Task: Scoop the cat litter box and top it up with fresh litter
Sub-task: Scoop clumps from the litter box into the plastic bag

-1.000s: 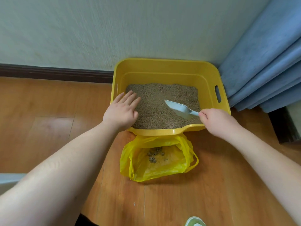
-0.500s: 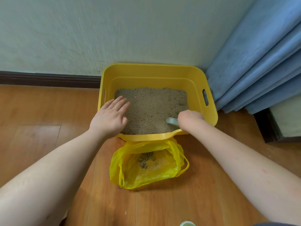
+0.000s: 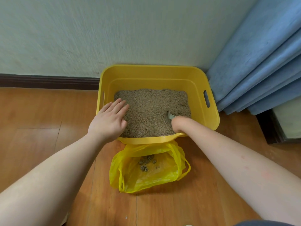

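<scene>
Fingers of the left hand (image 3: 108,123) lie flat and spread, holding nothing, draped over the near-left rim of the yellow litter box (image 3: 156,74) with the tips resting on the litter (image 3: 146,111). Those of the right hand (image 3: 179,122) are curled down inside the box at its near-right corner, wrapped on the handle of a pale scoop (image 3: 170,115); only a short curved piece of the scoop shows above the litter, just beyond the knuckles, its blade buried or hidden.

Far side of the box sits against the wall (image 3: 114,33), its right side close to blue folded curtain fabric (image 3: 260,66), so open room lies to the left and near side over the wooden floor (image 3: 40,115). Both side walls of the box have a slot handle. Litter fills the bottom, fairly level, with some disturbed patches towards the right.

Just in front of the near rim, touching or tucked slightly under it, a yellow plastic bag (image 3: 162,176) lies open on the floor between the two forearms, with a few dark clumps (image 3: 146,163) inside. A dark baseboard (image 3: 48,80) runs along the wall to the left.
</scene>
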Demonstrator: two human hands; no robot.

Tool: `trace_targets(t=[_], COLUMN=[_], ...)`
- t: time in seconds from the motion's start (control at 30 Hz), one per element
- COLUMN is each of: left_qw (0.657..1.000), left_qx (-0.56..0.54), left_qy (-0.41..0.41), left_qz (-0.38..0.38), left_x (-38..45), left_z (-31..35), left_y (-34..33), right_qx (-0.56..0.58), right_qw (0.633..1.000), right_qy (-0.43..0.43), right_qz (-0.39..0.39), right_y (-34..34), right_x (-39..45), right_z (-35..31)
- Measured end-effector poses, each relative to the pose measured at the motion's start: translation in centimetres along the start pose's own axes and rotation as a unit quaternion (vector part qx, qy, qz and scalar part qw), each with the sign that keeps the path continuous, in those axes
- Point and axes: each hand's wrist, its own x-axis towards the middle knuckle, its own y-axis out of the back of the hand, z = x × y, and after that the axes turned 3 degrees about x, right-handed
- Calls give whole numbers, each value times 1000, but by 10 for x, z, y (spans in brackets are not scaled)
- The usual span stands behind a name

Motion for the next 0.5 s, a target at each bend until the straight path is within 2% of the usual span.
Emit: trace_targets(t=[0.13, 0.27, 0.33, 0.43, 0.5], left_qw=[1000, 1000, 1000, 1000, 1000], left_qx=[-2, -1, 0, -5, -5], left_qy=[4, 10, 12, 14, 14], left_qz=[2, 2, 3, 4, 5], left_x=[0, -1, 0, 1, 1], left_z=[-1, -1, -1, -1, -1], left_y=[-2, -1, -2, -2, -2], right_qx=[113, 252, 313, 455, 456], right_qw=[992, 967, 950, 888, 883], right_qy=[-61, -15, -18, -43, -64], right_qz=[8, 17, 1, -49, -91], right_y=[-2, -7, -7, -10, -13], right_x=[10, 11, 14, 30, 35], right_z=[8, 32, 44, 54, 54])
